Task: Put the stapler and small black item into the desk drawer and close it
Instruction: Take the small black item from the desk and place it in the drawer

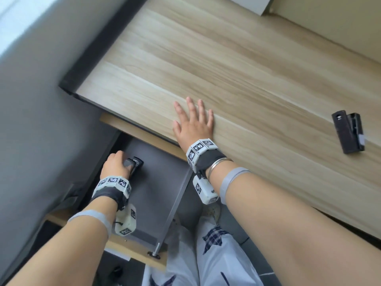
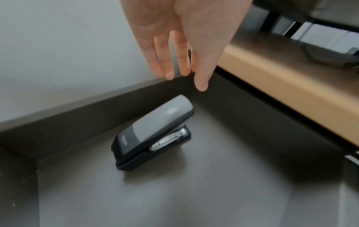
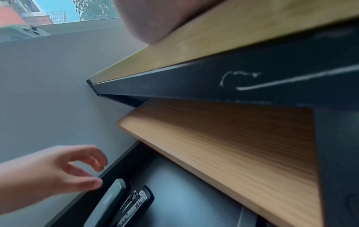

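While I look down from the head camera, my left hand [image 1: 114,164] hangs just above the squat grey-topped black plastic stapler [image 2: 153,132], fingers loosely curled and clear of it, holding nothing. That stapler sits on the floor of the pulled-out dark grey desk drawer [image 1: 160,182], near its left wall. I judge it dense and rigid with a smooth, slightly slick lid, best taken across its two long sides if it needs shifting. Further out, my right hand [image 1: 192,123] lies flat and spread on the pale wood-grain desktop [image 1: 247,69], gripping nothing. Well beyond it to the right rests the small black boxy clip-like item [image 1: 348,132]. It looks light and hard, so I would pinch it across its narrow sides.
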`<state>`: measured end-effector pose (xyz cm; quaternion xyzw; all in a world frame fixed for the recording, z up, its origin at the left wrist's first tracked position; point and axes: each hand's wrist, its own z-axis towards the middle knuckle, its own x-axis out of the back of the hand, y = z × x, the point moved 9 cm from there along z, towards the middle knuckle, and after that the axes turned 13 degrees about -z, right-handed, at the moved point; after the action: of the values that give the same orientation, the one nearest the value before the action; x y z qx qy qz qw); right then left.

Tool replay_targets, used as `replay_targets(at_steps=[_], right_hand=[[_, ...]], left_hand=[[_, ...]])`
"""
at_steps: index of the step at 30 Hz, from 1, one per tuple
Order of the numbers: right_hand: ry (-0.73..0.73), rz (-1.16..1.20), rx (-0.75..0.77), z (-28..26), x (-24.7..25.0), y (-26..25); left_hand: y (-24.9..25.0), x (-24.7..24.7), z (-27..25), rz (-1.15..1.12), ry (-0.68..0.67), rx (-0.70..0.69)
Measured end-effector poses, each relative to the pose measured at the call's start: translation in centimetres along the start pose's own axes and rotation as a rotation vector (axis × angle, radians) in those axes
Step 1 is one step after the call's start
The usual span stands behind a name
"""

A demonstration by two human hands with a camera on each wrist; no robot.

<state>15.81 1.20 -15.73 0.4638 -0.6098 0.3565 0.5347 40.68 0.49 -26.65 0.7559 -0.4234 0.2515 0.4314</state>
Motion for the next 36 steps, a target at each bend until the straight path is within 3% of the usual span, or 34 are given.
replay_targets(at_steps=[6,12,16,24,29,33,36], right_hand=[[-0.175,0.095,0.084,-0.4,1.1,1.6],[-0.248,0.118,-0.031,-0.7,3.5,7.5],[-0.255,0.066,-0.122,-0.7,5.2,14.0],[-0.298,-0.006,-0.378,-2.0,6.3,30.3],[-0.217,0.018,-0.692,-4.3,5.8,39.7],[-0.264,0.142,-0.888,-5.4,3.3,44.3],[-0.298,0.246,-0.937,-5.2,1.8,46.1]], left_hand=[[7.1,4.2,-2.8,0.04,-0.051,-0.11],[17.4,5.4,-5.5,0.087,-0.266,-0.306],[24.1,4.8,-6.5,0.087,-0.287,-0.426],[34.2,-1.8,-7.1,0.118,-0.342,-0.519],[38.6,-5.8,-7.3,0.149,-0.347,-0.554],[41.3,-8.4,-7.4,0.16,-0.379,-0.561],[42.6,-9.8,-7.1,0.169,-0.377,-0.545]])
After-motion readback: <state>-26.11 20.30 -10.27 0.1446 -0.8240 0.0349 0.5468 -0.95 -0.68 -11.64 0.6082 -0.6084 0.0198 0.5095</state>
